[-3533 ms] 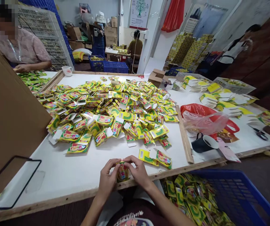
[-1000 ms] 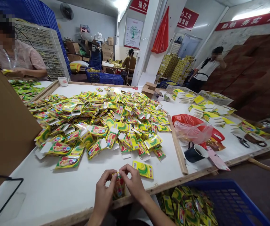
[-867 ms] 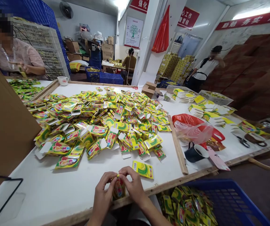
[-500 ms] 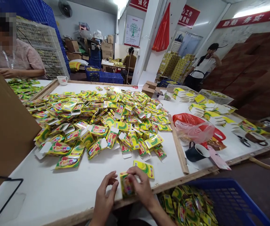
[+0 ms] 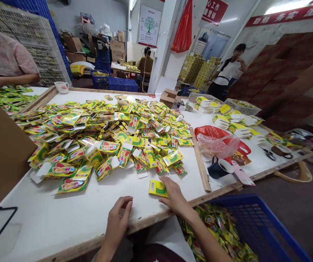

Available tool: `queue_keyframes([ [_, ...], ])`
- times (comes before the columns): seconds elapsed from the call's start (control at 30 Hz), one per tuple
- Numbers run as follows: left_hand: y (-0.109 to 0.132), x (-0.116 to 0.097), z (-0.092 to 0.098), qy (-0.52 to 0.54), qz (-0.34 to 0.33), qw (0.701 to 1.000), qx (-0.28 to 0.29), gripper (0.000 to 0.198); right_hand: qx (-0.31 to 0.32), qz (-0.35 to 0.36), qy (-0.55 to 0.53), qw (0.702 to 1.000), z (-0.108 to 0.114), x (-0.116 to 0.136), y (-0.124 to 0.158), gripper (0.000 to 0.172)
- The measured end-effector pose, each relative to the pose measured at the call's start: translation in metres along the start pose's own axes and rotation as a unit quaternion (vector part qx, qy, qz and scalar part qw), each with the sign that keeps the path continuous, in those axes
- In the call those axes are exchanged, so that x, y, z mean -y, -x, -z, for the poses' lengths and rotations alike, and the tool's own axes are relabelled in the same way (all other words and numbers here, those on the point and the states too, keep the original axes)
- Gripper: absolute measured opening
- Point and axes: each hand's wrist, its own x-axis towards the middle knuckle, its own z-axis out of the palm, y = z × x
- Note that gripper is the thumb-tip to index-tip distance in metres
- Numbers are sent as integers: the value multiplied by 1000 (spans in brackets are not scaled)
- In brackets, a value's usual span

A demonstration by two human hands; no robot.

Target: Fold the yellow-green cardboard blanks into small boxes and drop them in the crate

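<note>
My right hand [image 5: 174, 194] is around the right end of a small flat yellow-green carton [image 5: 156, 188] on the white table, thumb at its near edge and fingers at its far edge. Nearer the table's front edge, my left hand [image 5: 119, 216] is empty, its thumb and curled fingers apart. Beyond both hands spreads a heap of similar small cartons [image 5: 110, 147], many with white end flaps standing out. Below the table's edge at the right, a blue basket [image 5: 268, 218] holds many more of these cartons.
A wooden strip [image 5: 200, 160] borders the work area on the right. Past it are a dark mug [image 5: 219, 168], a red plastic bag [image 5: 213, 131] and scissors [image 5: 269, 154]. A large cardboard box [image 5: 3, 145] stands at the left. A co-worker [image 5: 9, 58] sits at the far left.
The carton that was in my right hand is gone from it. That hand has shifted onto the other carton lying on the table. My left hand remains near the front edge.
</note>
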Motion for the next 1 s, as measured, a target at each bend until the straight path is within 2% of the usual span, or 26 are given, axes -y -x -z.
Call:
queue_keyframes([
  [0.1,4,3,-1,-32,-25,999,-25,25,-2,18,-13,1000,-20,15,-11,59],
  [0.17,6,1,-6,-80,-97,991,-36,30,-10,21,-42,999,-23,24,-13,53],
  [0.27,4,-6,-15,-171,-233,957,10,42,19,27,-130,991,-22,40,-13,42],
  [0.33,1,-10,-19,-181,-267,946,44,41,78,15,-214,974,-18,48,-13,38],
  [0.37,-1,-11,-19,-164,-257,951,44,37,103,1,-264,959,-15,51,-14,39],
  [0.43,-5,-13,-17,-91,-185,978,18,33,116,-32,-365,923,-9,53,-15,44],
  [0.5,-6,-13,-14,21,-83,996,-3,38,81,-43,-436,895,-6,54,-15,44],
  [0.6,-5,-15,-12,175,14,984,33,47,25,-10,-473,881,-14,55,-13,34],
  [0.7,-2,-14,-13,234,40,968,77,45,5,12,-498,867,-33,58,-9,23],
  [0.83,-3,-12,-8,232,57,966,100,44,-2,-2,-514,858,-54,59,-9,21],
  [1.0,-12,-14,4,160,40,982,96,28,24,18,-441,897,-55,65,-18,16],
])
